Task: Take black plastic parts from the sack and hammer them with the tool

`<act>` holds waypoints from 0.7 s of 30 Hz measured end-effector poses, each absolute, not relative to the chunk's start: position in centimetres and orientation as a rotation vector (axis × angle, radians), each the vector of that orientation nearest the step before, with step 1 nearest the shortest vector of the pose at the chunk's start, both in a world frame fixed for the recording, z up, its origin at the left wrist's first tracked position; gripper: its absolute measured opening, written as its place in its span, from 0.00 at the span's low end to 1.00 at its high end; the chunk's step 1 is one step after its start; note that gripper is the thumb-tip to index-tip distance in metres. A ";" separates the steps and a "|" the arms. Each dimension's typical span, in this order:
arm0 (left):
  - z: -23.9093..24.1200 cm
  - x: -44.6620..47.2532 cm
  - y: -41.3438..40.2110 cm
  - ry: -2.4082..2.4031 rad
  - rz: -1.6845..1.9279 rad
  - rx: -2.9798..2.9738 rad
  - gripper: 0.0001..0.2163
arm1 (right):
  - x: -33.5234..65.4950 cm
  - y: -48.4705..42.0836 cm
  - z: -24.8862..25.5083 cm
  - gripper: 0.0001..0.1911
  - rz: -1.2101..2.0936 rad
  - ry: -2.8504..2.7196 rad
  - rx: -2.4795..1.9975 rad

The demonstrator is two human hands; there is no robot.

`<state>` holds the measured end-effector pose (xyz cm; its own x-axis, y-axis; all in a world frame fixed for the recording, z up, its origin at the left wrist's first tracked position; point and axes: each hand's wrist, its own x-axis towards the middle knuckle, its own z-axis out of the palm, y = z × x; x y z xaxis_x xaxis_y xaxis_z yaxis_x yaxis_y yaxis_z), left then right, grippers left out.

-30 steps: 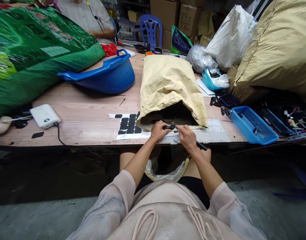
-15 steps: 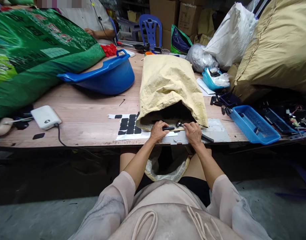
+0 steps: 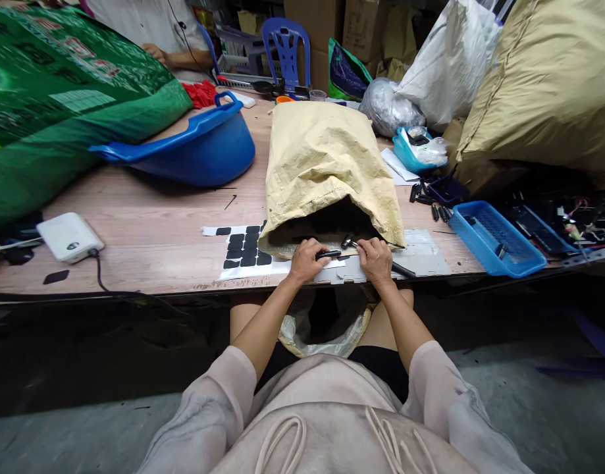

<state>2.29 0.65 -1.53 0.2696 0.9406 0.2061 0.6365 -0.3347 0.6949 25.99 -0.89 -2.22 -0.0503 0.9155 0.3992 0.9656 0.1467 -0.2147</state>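
Note:
My left hand (image 3: 306, 261) is closed on a short black cylindrical piece (image 3: 328, 254) that points right, just above the table's front edge. In my right hand (image 3: 376, 261) is a small hammer (image 3: 403, 270); its metal head lies close to the black piece's tip, and its black handle sticks out at the right. Both hands rest at the mouth of a tan paper sack (image 3: 326, 151) lying on its side, its inside dark. Beneath them is a grey board (image 3: 423, 253). Left of the sack lies a white sheet with black rounded stickers (image 3: 243, 247).
A blue basin (image 3: 193, 155) and a green sack (image 3: 85, 112) occupy the left. A white box with a cable (image 3: 70, 237) sits near the front. At right are a blue basket (image 3: 497, 240), loose black parts, and large sacks (image 3: 539, 99). Across the table, a person's hand (image 3: 157, 52) shows.
The whole view has shifted slightly, so things appear further left and a little higher. Both hands keep their grips, with the hammer head still close to the black piece.

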 end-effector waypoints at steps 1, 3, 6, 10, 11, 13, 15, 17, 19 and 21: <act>-1.3 2.3 -0.4 1.362 0.845 2.107 0.06 | 26.0 -0.9 -2.2 0.14 -0.150 -1.991 -1.793; -1.3 2.5 -3.2 1.191 0.837 2.181 0.07 | 26.0 -0.9 -2.2 0.14 -0.151 -1.989 -1.796; -2.6 2.9 -8.2 0.945 0.669 2.239 0.11 | 26.0 -0.9 -2.2 0.14 -0.154 -1.995 -1.802; -6.8 3.5 -12.3 1.002 0.322 2.172 0.11 | 26.0 -0.9 -2.2 0.14 -0.144 -2.004 -1.813; -8.0 3.5 -12.7 1.063 0.245 2.129 0.11 | 26.0 -0.9 -2.2 0.14 -0.141 -2.003 -1.820; -10.0 3.5 -12.7 1.195 0.103 2.050 0.11 | 26.0 -0.9 -2.2 0.14 -0.136 -2.001 -1.829; -11.1 3.4 -12.5 1.287 -0.016 2.006 0.12 | 26.0 -0.8 -2.2 0.14 -0.136 -1.998 -1.825; -11.0 3.1 -12.2 1.269 -0.046 2.026 0.13 | 26.0 -0.8 -2.3 0.14 -0.144 -1.992 -1.809; -9.5 2.7 -11.8 1.140 0.059 2.104 0.11 | 26.0 -0.8 -2.3 0.14 -0.149 -1.989 -1.801; -7.2 2.3 -10.8 1.033 0.292 2.180 0.09 | 26.0 -0.8 -2.3 0.14 -0.144 -1.993 -1.810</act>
